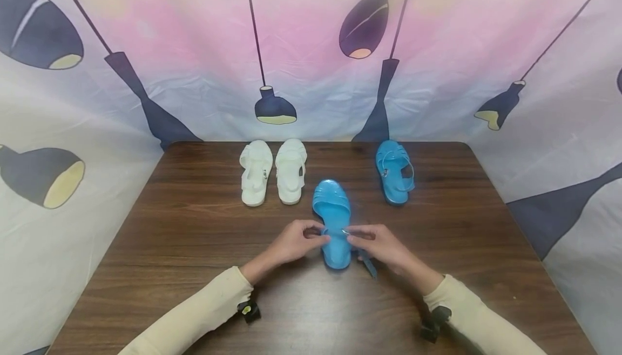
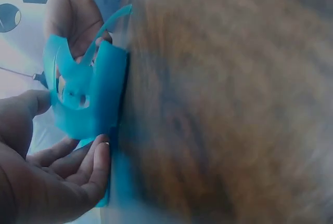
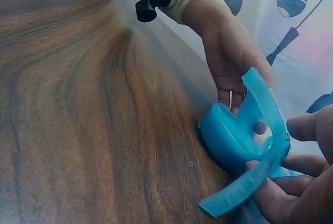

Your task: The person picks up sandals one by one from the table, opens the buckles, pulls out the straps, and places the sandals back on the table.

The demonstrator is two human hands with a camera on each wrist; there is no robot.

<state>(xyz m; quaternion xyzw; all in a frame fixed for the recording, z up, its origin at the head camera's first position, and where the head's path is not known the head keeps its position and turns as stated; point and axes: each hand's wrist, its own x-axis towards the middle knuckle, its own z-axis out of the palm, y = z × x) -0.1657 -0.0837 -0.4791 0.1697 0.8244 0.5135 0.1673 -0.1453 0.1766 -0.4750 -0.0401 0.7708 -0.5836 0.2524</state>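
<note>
A blue sandal [image 1: 336,213] lies on the table in front of me, toe pointing away. My left hand [image 1: 295,242] grips the left side of the sandal, thumb at the upper edge and fingers lower down along it. On the other side, my right hand [image 1: 381,244] pinches the sandal near a small metal buckle [image 1: 346,232]. A loose blue strap [image 3: 234,190] hangs out past the right fingers, its end free. Another strap piece [image 3: 260,96] stands up at the heel end in the right wrist view.
A second blue sandal [image 1: 396,182], its strap looped round, sits at the back right of the brown table [image 1: 194,236]. Two white sandals, a left one [image 1: 255,182] and a right one [image 1: 290,182], stand side by side at the back. Patterned cloth [image 1: 204,63] hangs behind.
</note>
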